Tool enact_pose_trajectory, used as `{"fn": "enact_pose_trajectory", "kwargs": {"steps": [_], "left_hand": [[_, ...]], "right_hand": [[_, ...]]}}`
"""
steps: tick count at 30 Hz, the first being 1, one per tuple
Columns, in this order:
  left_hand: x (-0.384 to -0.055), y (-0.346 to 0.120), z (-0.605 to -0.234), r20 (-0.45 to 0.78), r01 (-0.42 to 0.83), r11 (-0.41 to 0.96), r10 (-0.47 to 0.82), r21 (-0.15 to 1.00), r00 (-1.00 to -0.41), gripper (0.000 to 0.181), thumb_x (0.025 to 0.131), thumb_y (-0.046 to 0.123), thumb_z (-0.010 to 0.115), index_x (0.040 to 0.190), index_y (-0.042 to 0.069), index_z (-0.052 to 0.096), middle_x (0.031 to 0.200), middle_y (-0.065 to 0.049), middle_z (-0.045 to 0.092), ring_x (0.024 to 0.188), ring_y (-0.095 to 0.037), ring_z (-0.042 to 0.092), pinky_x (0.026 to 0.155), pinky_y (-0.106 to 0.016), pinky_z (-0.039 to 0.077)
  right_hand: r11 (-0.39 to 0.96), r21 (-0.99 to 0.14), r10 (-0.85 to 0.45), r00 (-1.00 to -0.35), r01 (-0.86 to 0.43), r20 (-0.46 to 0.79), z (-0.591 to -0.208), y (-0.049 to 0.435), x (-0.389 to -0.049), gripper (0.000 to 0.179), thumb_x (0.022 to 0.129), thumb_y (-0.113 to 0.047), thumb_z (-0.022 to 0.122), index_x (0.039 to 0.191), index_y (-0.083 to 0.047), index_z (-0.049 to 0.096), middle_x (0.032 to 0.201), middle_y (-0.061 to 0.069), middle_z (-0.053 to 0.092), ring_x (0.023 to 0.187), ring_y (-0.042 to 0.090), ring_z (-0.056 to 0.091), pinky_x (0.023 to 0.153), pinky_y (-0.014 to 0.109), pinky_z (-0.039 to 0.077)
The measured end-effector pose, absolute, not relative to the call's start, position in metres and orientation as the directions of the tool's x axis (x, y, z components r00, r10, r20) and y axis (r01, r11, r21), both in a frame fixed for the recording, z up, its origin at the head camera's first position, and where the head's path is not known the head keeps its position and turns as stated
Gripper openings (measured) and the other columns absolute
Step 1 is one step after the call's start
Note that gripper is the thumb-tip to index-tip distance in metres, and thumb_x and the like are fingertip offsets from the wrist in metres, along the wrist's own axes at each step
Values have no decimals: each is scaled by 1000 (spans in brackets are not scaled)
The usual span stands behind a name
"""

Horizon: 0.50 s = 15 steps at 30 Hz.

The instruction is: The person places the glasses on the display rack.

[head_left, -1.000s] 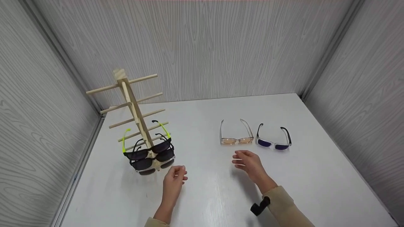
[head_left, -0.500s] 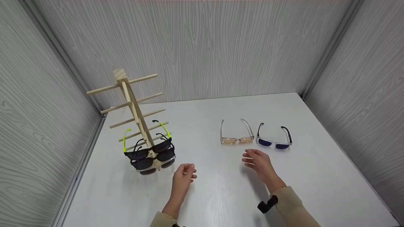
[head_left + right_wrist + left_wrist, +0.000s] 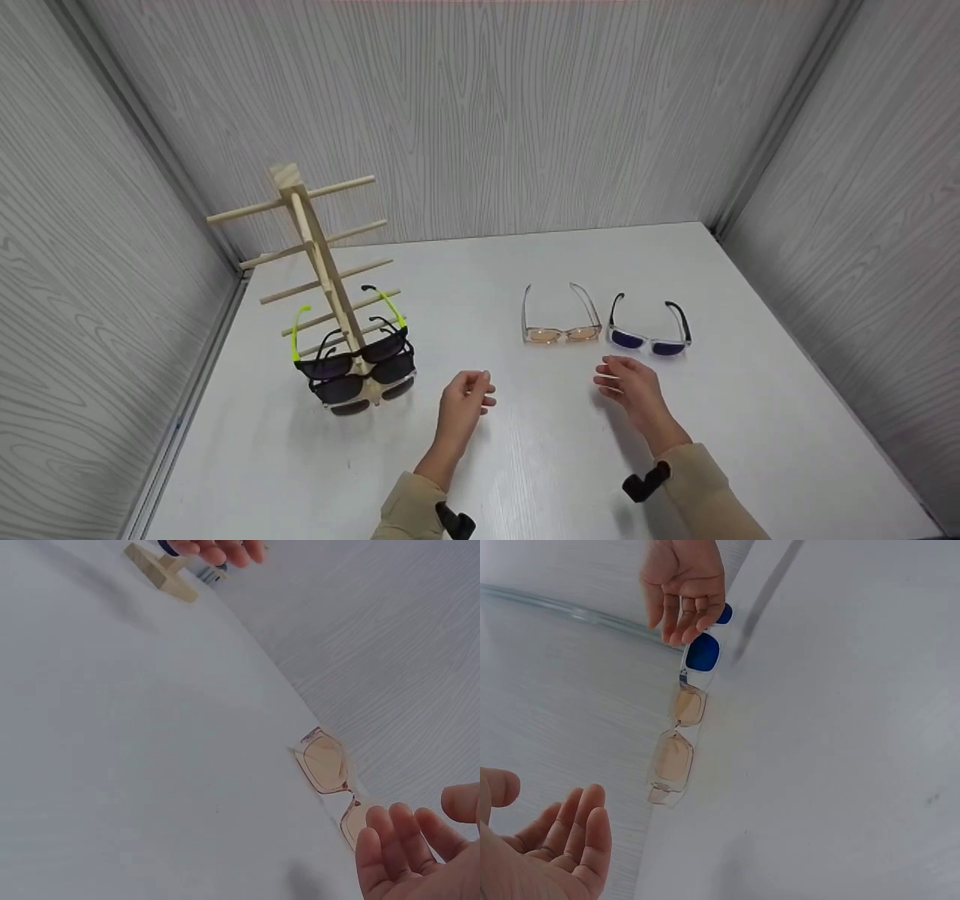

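My left hand (image 3: 461,409) hovers over the white table, right of the wooden rack, its fingers loosely bent around nothing. Over to the right, my right hand (image 3: 634,390) is likewise relaxed and holds nothing, just in front of the sunglasses with blue lenses (image 3: 627,340). Beside those lie glasses with orange-tinted lenses (image 3: 543,336), temples unfolded toward the back. In the left wrist view, the orange-tinted glasses (image 3: 673,761) lie beyond the left fingers. The right fingers partly cover the same glasses (image 3: 324,765) in the right wrist view.
A wooden eyewear rack (image 3: 315,247) with several pegs stands at the left. Its lower pegs carry sunglasses with yellow-green temples (image 3: 390,346), black sunglasses (image 3: 339,389) and a clear-framed pair (image 3: 350,408). Grey wood-grain walls (image 3: 480,120) enclose the table (image 3: 480,285).
Both hands have drifted to the right over the table, the left one also slightly farther forward. The glasses and the rack have stayed in place.
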<state>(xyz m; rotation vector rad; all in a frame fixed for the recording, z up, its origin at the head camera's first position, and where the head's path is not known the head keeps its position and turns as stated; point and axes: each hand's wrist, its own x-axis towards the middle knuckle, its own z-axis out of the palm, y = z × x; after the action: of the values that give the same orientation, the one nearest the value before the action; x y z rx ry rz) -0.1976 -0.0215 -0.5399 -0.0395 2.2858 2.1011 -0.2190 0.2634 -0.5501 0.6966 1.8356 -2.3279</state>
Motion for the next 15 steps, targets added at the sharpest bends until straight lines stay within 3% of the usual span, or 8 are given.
{"fn": "enact_pose_trajectory", "kwargs": {"steps": [7, 15], "left_hand": [[-207, -15, -547, -53, -53, 117, -3, 992, -999, 32, 95, 30, 54, 106, 0, 58, 87, -10, 64, 73, -20, 64, 62, -27, 51], [-219, -5, -551, -69, -65, 117, 33, 991, -997, 32, 96, 31, 52, 107, 2, 58, 93, -13, 63, 77, -19, 63, 66, -28, 51]], "right_hand": [[-278, -903, 235, -888, 328, -395, -556, 269, -219, 39, 95, -17, 56, 125, 5, 46, 97, 8, 64, 88, 18, 63, 83, 34, 50], [-268, -907, 258, -883, 323, -391, -559, 274, -223, 39, 95, -20, 54, 125, 3, 45, 107, 12, 63, 99, 23, 60, 91, 37, 45]]}}
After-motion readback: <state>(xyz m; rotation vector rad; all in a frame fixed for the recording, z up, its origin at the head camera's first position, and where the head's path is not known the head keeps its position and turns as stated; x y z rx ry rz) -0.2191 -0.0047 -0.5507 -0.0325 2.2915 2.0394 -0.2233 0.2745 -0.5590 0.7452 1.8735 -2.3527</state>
